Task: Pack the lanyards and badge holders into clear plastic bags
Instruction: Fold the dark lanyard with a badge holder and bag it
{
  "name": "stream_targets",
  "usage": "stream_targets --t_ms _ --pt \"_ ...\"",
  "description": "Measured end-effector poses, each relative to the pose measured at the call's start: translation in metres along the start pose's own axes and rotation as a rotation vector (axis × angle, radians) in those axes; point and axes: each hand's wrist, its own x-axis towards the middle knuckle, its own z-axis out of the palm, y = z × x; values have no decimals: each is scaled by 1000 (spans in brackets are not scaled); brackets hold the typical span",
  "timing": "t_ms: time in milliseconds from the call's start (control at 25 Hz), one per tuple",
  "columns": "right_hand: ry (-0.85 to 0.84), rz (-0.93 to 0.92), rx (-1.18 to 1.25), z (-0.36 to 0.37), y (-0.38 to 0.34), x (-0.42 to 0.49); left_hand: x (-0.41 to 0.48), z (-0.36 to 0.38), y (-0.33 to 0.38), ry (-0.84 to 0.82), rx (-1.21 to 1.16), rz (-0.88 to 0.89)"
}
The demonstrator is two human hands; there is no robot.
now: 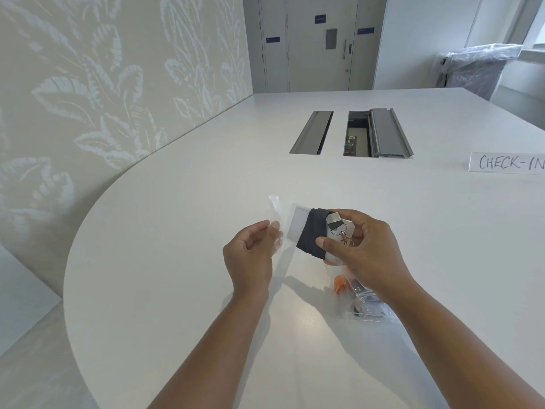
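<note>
Dark navy lanyard (311, 236), white table (177, 261), orange piece (339, 283), pale leaf-patterned wall (103, 84).

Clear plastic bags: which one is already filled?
The clear plastic bag lying under the right wrist; it holds orange and grey items, while the bag in the left hand is empty.

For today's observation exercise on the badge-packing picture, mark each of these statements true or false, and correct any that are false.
1. The right hand grips a dark lanyard folded around a badge holder. True.
2. The left hand rests flat on the table. False: it is raised, pinching a clear plastic bag.
3. The sign reads CHECK-OUT. False: its visible letters are CHECK-IN.
4. A filled bag lies under the right wrist. True.
</note>
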Motion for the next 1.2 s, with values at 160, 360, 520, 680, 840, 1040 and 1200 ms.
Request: stream_targets --t_ms 160,360,520,680,840,1040,1200 --pt "-3 -12 19 -2 1 0 5 -5 3 -86 -235 -230" --pt "4 -17 41 -4 3 3 11 -9 4 -192 -340 -332" --pt "23 -10 101 -6 3 5 13 -10 7 -272 -402 -379" --pt "33 1 143 -6 4 5 11 -10 6 -303 -395 -354" --pt "1 14 158 -4 3 3 9 -7 2 -221 -392 -338" --pt "-11 4 106 1 9 3 4 -5 0 -162 -174 -228" --pt "49 -47 122 1 3 0 3 -4 2 -30 -54 -101"
